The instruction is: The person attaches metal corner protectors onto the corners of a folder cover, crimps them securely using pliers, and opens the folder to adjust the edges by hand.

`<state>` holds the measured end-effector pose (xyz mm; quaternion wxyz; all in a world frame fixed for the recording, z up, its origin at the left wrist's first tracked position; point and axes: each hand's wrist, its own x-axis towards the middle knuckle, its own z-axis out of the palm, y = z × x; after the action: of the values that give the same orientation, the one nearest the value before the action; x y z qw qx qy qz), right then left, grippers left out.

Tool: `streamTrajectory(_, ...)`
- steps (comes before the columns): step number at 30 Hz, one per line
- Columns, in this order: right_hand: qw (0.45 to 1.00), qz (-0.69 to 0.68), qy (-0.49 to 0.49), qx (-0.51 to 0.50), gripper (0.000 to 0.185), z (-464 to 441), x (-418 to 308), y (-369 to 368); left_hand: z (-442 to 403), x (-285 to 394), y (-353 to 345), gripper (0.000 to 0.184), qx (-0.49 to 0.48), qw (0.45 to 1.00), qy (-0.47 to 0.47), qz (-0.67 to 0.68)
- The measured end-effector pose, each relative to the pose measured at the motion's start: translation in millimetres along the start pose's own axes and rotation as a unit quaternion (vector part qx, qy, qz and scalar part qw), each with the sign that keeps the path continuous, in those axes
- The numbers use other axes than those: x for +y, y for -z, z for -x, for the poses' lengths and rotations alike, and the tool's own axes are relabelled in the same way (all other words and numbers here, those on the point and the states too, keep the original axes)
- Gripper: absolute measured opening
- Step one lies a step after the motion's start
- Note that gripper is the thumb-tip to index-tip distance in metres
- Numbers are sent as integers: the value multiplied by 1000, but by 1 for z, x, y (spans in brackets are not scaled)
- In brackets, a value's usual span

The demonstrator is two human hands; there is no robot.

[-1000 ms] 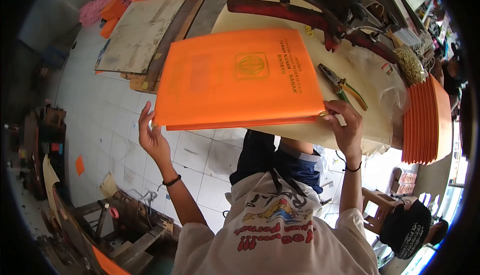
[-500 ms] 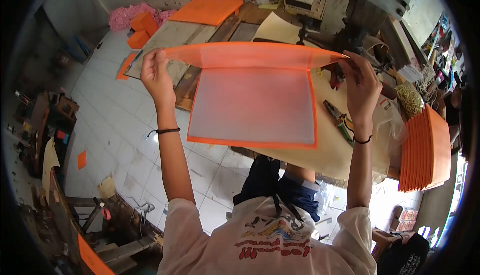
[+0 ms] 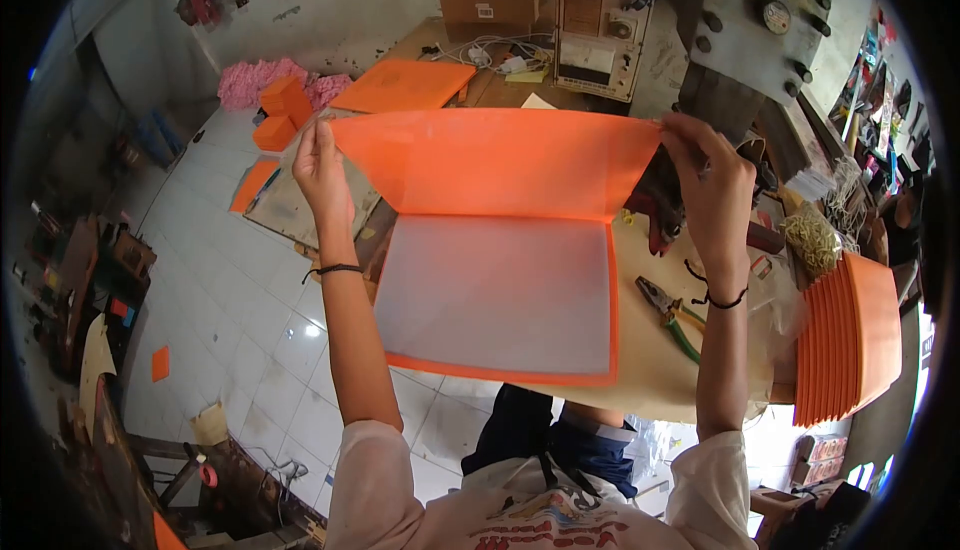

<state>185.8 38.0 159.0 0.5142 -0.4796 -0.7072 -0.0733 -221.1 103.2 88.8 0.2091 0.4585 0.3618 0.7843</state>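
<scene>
A large orange plastic sheet point(image 3: 510, 160) hangs in front of me, creased across its width. Below the crease lies a frosted, see-through panel point(image 3: 500, 295) with an orange border. My left hand point(image 3: 322, 175) pinches the sheet's upper left corner. At the upper right corner, my right hand point(image 3: 712, 185) grips the same edge, fingers bent over it. The lower panel hangs over the front part of the workbench. Pliers point(image 3: 672, 318) with green and yellow handles lie on the bench, left of my right forearm.
A tall stack of orange folded pieces point(image 3: 850, 340) stands at the right. Orange sheets point(image 3: 405, 85) lie on the bench's far left. Behind are a cardboard box point(image 3: 490, 5), cables and a metal-fronted device point(image 3: 597, 45). A heavy press-like machine point(image 3: 755, 20) rises at the back right.
The sheet's upper flap now shows much more of its orange face, and its crease and lower panel sit lower in view. My right hand is slightly further left. Both hands keep their corners.
</scene>
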Motion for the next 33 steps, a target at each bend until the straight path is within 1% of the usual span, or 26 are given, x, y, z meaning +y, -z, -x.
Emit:
streamTrajectory(3, 999, -34, 25, -14, 20, -8, 7, -8, -3, -8, -13, 28, 32, 997, -44, 62)
streamTrajectory(6, 998, -45, 26, -22, 24, -11, 8, -12, -7, -13, -12, 26, 38, 998, -21, 39)
streamTrajectory(9, 997, -22, 54, -40, 25, -15, 10, -12, -9, -17, -23, 20, 66, 997, -22, 22)
streamTrajectory(12, 997, 4, 52, -60, 23, -20, 7, -10, -14, -28, -30, 16, 52, 995, -84, 5)
streamTrajectory(15, 996, 9, 76, -53, 23, -21, 14, -13, -12, -26, -28, 16, 45, 996, -69, -44)
streamTrajectory(18, 996, 21, 39, -79, 23, -21, 5, -6, -13, -23, -22, 16, 5, 997, -49, -51)
streamTrajectory(21, 997, 10, 44, -65, 21, -18, 3, -7, -14, -20, -20, 16, -16, 996, -67, -64)
streamTrajectory(22, 997, 4, 44, -68, 20, -20, 3, -7, -16, -19, -19, 16, -26, 991, -102, -79)
streamTrajectory(24, 996, -7, 44, -78, 19, -23, 5, -2, -17, -17, -19, 17, -48, 979, -165, -113)
streamTrajectory(25, 997, -1, 23, -78, 16, -25, 6, -1, -15, -6, -22, 17, -31, 945, -234, -228)
streamTrajectory(26, 997, -16, 3, -78, 15, -26, 7, -2, -12, 8, -24, 17, -15, 893, -297, -338)
streamTrajectory(27, 996, -29, -18, -80, 14, -26, 9, -2, -8, 20, -29, 17, 1, 825, -351, -443)
streamTrajectory(29, 995, -37, -44, -86, 12, -27, 9, -2, 3, 27, -48, 15, -25, 809, -366, -460)
streamTrajectory(31, 996, -29, -34, -83, 12, -27, 9, -3, 19, 22, -78, 22, -94, 823, -381, -411)
streamTrajectory(33, 997, -26, -25, -75, 13, -26, 11, -5, 46, 26, -119, 27, -112, 817, -405, -396)
